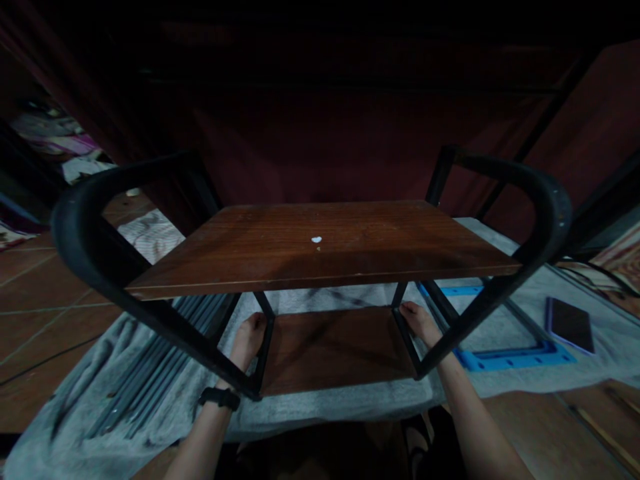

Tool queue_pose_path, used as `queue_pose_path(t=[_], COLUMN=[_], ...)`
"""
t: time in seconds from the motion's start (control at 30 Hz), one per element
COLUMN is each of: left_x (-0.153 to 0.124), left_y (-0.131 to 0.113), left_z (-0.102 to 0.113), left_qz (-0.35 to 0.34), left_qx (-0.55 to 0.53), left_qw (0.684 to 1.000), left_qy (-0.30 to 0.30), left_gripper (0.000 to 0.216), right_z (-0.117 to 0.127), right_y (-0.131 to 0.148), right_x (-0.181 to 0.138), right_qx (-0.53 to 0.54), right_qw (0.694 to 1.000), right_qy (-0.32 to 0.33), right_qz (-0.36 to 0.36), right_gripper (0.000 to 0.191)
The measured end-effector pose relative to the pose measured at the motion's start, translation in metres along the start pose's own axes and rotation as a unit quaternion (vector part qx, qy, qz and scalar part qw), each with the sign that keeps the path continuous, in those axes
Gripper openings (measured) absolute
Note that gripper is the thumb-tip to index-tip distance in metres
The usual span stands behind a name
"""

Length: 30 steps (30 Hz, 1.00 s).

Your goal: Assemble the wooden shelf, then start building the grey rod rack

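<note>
A two-tier shelf rack stands in front of me, with a brown wood-grain upper board (350, 250) and a lower board (337, 347). Its dark tubular frame (500, 293) curves up into a rounded loop at each side. My left hand (251, 335) is closed at the left bottom bar, its fingertips partly hidden. At the opposite bottom bar, my right hand (417, 320) has its fingers curled against the tube. A small white patch (317, 239) marks the middle of the upper board.
Grey tubes (173, 357) lie bundled on a grey cloth (300, 407) at the left. To the right are a blue plastic frame (515, 360) and a phone (570, 324). A dark red panel (320, 147) rises behind the rack. A thin cable (55, 360) crosses the tiled floor.
</note>
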<state>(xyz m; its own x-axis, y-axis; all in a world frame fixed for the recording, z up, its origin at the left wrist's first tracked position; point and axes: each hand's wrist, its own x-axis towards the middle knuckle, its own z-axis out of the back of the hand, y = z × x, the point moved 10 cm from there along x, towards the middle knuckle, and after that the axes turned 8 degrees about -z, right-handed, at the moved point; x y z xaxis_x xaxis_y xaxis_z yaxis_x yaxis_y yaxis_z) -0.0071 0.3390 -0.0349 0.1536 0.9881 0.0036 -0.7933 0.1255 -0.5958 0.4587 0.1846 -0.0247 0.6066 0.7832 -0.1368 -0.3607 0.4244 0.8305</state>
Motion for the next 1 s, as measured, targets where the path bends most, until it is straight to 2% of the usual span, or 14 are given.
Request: queue_pose_path(t=[0.27,0.53,0.73,1.0], left_x=[-0.001,-0.003,0.001,-0.002], left_y=[-0.003,-0.005,0.0,-0.003], left_z=[0.001,0.005,0.003,0.005], left_qz=[0.015,0.006,0.025,0.017], left_qx=[-0.03,-0.006,-0.026,-0.053], left_qw=[0.999,1.0,0.999,0.998], left_qy=[0.008,0.013,-0.005,-0.02], left_gripper=[0.02,0.022,0.022,0.022], right_z=[0.001,0.0,-0.003,-0.002], right_y=[0.004,0.001,-0.007,-0.003], right_x=[0.001,0.0,0.002,0.005], right_qx=[-0.03,-0.004,0.011,-0.01], right_qw=[0.999,1.0,1.0,1.0], right_qy=[-0.025,-0.003,0.023,-0.017], right_qz=[-0.003,-0.006,0.0,-0.006], right_gripper=[0.024,0.026,0.026,0.021])
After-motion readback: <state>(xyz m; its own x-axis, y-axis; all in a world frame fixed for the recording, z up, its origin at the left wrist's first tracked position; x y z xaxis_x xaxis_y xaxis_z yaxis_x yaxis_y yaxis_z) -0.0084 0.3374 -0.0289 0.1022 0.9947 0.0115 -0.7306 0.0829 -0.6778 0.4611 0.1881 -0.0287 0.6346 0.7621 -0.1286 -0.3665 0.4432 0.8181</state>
